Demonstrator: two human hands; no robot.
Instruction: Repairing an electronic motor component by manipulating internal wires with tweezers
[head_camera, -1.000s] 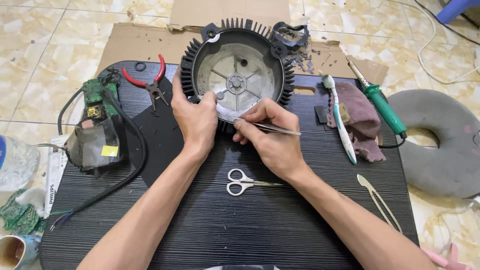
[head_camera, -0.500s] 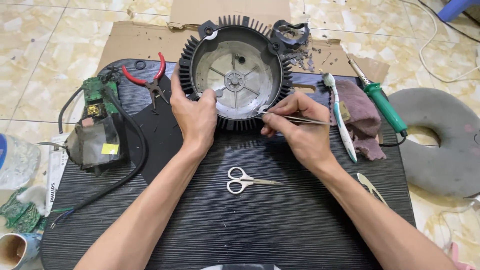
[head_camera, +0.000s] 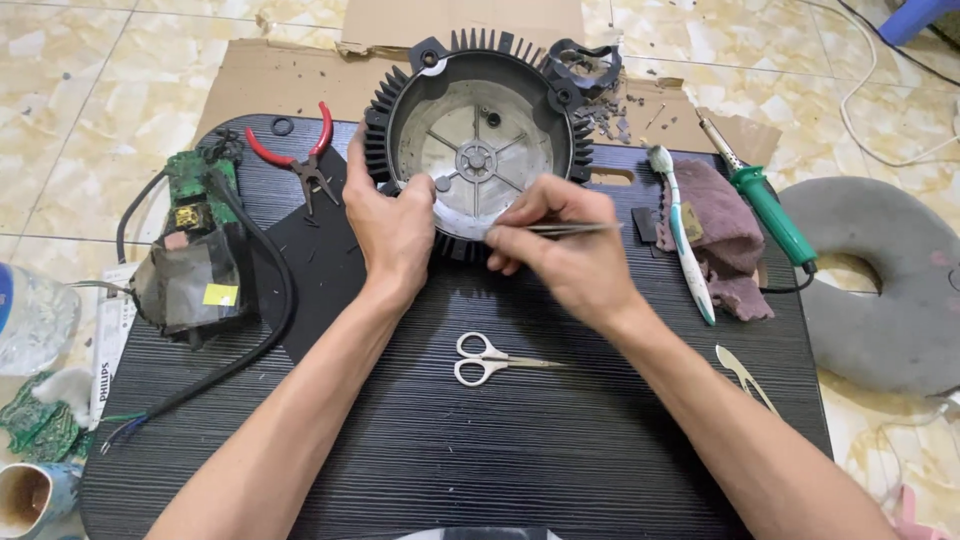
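Observation:
A round black finned housing (head_camera: 478, 90) with a grey metal inside stands at the far middle of the black ribbed table (head_camera: 560, 440). My left hand (head_camera: 392, 230) grips its near left rim, thumb against a pale strip along the rim. My right hand (head_camera: 560, 245) rests at the near rim and pinches thin metal tweezers (head_camera: 570, 229), which point to the right. Small white-handled scissors (head_camera: 492, 358) lie just in front of both hands.
Red-handled pliers (head_camera: 300, 160) and a green circuit board with black cable (head_camera: 200, 250) lie at the left. A toothbrush (head_camera: 680, 235), brown rag (head_camera: 725, 225) and green soldering iron (head_camera: 765, 205) sit at the right. A grey ring cushion (head_camera: 890, 280) lies on the floor.
My right hand with the tweezers has moved right along the housing's near rim, then drawn back a little towards the middle. My left hand keeps its grip on the rim.

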